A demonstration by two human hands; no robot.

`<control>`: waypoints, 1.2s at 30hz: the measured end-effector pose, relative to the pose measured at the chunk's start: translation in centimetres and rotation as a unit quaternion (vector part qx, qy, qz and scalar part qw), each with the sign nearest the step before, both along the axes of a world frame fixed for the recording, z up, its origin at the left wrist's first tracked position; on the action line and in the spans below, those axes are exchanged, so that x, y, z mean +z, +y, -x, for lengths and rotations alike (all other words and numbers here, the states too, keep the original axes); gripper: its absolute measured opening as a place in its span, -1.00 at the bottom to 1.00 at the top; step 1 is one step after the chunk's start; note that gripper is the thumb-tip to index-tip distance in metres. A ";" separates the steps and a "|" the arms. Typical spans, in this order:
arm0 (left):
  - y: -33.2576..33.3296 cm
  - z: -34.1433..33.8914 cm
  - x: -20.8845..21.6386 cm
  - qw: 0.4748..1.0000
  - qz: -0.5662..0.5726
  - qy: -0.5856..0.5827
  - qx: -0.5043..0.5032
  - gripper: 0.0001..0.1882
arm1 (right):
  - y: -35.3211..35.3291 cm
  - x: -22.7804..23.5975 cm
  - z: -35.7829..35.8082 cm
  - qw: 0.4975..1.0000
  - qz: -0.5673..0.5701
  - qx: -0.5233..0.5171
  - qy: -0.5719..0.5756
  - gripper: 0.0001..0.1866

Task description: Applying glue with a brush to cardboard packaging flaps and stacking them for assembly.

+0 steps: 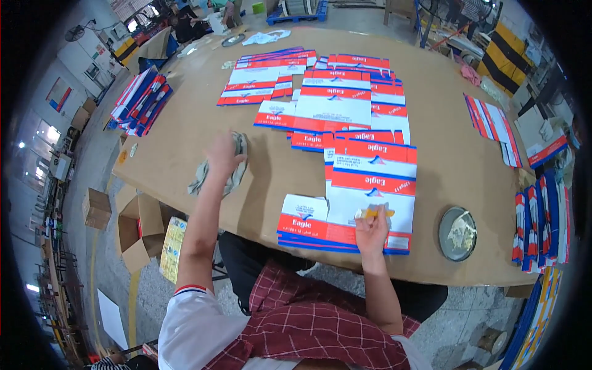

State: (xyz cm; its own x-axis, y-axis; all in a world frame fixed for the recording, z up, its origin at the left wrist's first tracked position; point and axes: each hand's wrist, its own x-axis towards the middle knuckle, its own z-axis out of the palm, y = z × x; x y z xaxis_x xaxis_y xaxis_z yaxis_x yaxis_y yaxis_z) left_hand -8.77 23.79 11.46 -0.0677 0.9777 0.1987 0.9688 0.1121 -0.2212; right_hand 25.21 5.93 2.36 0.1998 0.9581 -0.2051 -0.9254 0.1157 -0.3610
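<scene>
My right hand (372, 237) is closed around a short yellow tool with a pale end (375, 213); its exact kind is too small to make out. It sits over a flat printed carton (370, 200), white, red and blue, on a stack near the table's front edge. My left hand (223, 154), smeared by motion, is at a crumpled grey-green cloth (236, 177) lying on the table to the left. Whether its fingers grip the cloth cannot be seen. To the right of the cartons, a round dish (457, 234) holds a whitish paste.
More flat cartons (333, 111) overlap at the table's middle and far side. Bundled cartons (140, 102) stand at the left edge, others (493, 128) at the right. An open cardboard box (140, 228) is on the floor left of the brown-covered table (179, 163).
</scene>
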 end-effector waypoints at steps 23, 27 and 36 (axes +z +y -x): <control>-14.1 -11.3 2.9 0.903 -0.125 0.043 -0.408 -0.47 | -5.3 9.0 -0.9 0.939 -0.326 0.061 -0.086 -0.87; -19.9 -12.2 -4.4 0.916 0.013 -0.002 -0.401 -0.49 | -4.6 4.4 0.1 0.982 -0.176 0.060 -0.042 -0.89; -16.1 -12.0 -5.3 0.887 0.038 -0.315 -0.336 -0.56 | -2.6 0.6 0.1 0.997 0.042 0.025 -0.054 -0.87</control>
